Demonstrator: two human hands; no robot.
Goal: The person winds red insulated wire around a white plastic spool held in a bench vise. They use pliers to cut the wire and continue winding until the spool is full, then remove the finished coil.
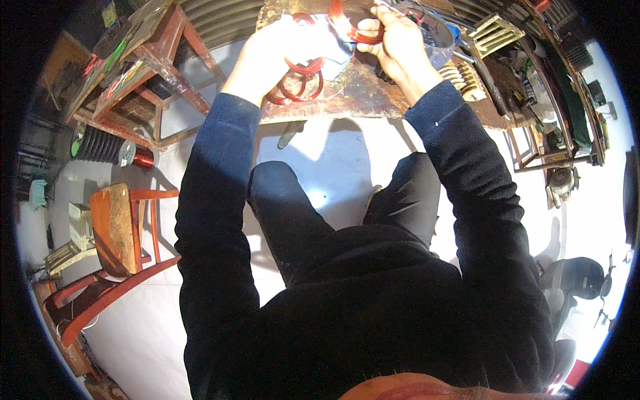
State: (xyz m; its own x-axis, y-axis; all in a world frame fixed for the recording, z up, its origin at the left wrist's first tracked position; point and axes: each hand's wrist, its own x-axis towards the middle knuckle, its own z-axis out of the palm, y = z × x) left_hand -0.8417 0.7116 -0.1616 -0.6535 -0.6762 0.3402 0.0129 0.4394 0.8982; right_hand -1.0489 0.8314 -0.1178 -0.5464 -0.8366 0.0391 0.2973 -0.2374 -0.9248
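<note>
My right hand (399, 47) is closed on a coil of red-brown copper-coloured wire (341, 25) above the wooden workbench (360, 100), thumb and fingers pinching its right side. My left hand (270, 57) is over the bench's left part, beside another ring-shaped wire coil (307, 68). Glare washes out its fingers, so their grip does not show. Below that hand, more looped wire coils (303, 93) lie near the front edge. A pale, overexposed patch sits between the two hands, and what it is cannot be made out.
Right of my right hand are a dark round tray (437, 40) and pale slotted pieces (463, 80). A wooden side table (157, 50) stands at left, with a copper wire spool (143, 157) and a wooden chair (117, 230) below. Shelving (573, 100) lines the right.
</note>
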